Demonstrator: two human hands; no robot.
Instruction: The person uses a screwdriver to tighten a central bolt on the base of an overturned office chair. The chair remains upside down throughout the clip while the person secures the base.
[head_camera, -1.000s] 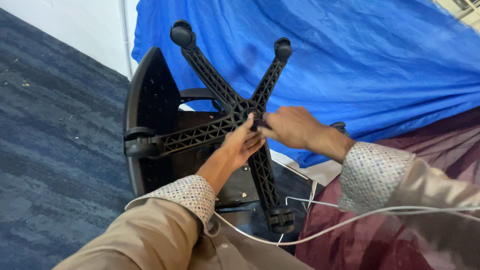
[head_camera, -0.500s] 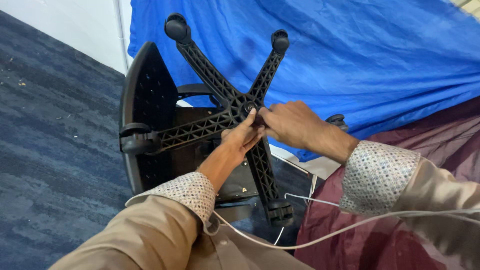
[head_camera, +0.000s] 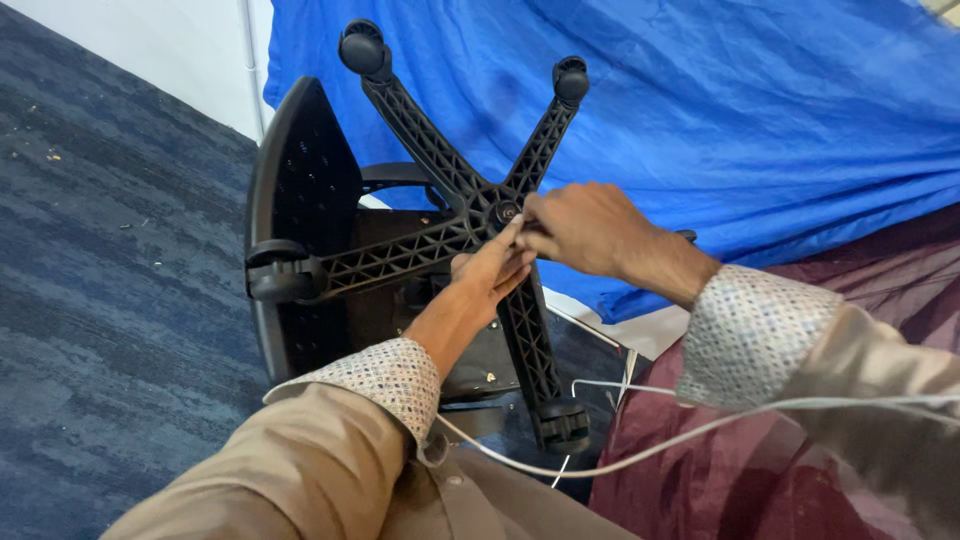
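Chair base (head_camera: 440, 215) lies tipped at frame centre, hub (head_camera: 505, 212) facing camera, 5 spokes radiating. Both hands meet at the hub: left hand (head_camera: 490, 275) reaches up from below, fingers extended; right hand (head_camera: 580, 228) curled from the right, pinching something at the hub. Right is nearer.

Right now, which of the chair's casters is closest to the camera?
The caster at the bottom, on the leg running down below the left hand. The other three visible ones sit farther off, at the left and top.
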